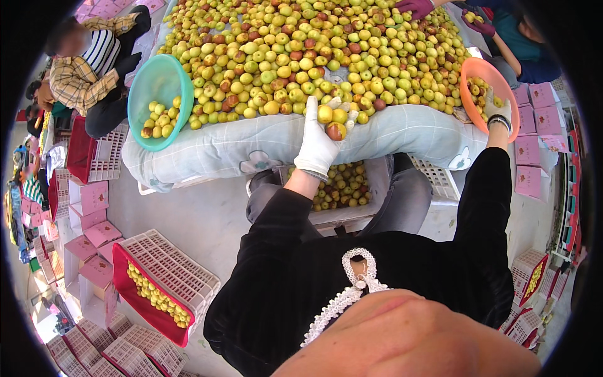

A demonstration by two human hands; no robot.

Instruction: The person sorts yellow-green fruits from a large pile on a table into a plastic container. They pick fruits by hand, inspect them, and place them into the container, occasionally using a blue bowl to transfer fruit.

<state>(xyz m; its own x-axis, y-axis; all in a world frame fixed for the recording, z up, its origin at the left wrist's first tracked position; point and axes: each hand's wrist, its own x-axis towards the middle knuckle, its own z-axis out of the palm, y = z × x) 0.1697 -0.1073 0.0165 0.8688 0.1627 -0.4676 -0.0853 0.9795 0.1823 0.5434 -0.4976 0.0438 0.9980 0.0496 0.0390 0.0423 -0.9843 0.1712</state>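
Observation:
My left hand (pixel 318 139), in a white glove, is turned palm up at the near edge of the table. Several yellow-green and brown jujubes (pixel 335 131) rest in its curled fingers. At the right, my gloved right hand (pixel 498 109) reaches inside an orange plastic basin (pixel 472 110) that tilts at the table's corner. Jujubes lie in that basin against the fingers; whether the hand grips any is hidden. A broad heap of jujubes (pixel 292 61) covers the padded cloth (pixel 198 151) on the table.
A green plastic basin (pixel 135 106) holding several jujubes stands at the table's left corner. Between my knees sits a box (pixel 380 181) of browner jujubes. A red-lined crate (pixel 155 325) of jujubes is on the floor at left. Co-workers' gloved hands (pixel 417 7) work at the far right.

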